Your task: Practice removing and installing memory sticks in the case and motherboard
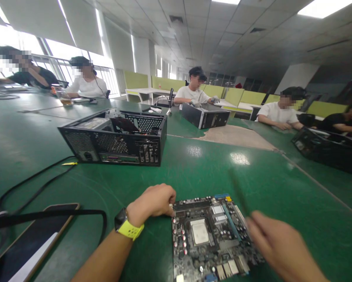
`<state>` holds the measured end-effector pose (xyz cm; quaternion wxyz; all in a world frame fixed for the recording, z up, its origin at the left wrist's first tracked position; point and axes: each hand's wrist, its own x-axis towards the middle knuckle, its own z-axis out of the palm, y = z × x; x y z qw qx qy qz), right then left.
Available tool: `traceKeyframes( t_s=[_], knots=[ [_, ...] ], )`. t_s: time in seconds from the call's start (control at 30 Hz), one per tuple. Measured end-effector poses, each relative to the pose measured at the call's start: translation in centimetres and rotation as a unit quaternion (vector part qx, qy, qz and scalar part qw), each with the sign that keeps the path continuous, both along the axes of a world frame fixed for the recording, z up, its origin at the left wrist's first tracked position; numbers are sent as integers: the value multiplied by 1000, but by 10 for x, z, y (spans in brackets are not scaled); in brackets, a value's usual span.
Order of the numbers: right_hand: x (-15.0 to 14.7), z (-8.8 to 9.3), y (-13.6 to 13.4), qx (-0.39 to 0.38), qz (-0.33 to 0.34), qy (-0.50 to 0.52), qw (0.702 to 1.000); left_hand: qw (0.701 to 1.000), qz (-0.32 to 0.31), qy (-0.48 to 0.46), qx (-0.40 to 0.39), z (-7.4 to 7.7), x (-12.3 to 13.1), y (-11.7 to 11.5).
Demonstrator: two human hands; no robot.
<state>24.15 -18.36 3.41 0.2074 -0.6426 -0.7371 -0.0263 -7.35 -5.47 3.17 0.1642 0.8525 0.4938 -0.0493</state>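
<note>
A motherboard (219,250) lies flat on the green table in front of me, a square pale-topped processor (199,231) in its socket. My left hand (156,201), with a watch on a yellow strap (130,230), is closed on the board's far left corner; the fingertips are partly hidden. Over the board's right edge, my right hand (277,244) is closed round a thin, dark stick-like tool (239,188). Motion blurs the tool, so its exact kind does not show. It points up and away from me.
An open black computer case (117,137) stands beyond my left hand. Black cables (40,188) and a phone (31,243) lie at left. Across the table, a person in gloves (196,94) handles another case (206,115). More people sit around, and a dark case (328,149) stands far right.
</note>
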Motion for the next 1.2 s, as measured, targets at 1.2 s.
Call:
traceKeyframes(
  t_s=[1.2],
  knots=[
    [-43,-31,70,-211,157,481,836,967,-108,-226,49,-23,50,-21]
  ],
)
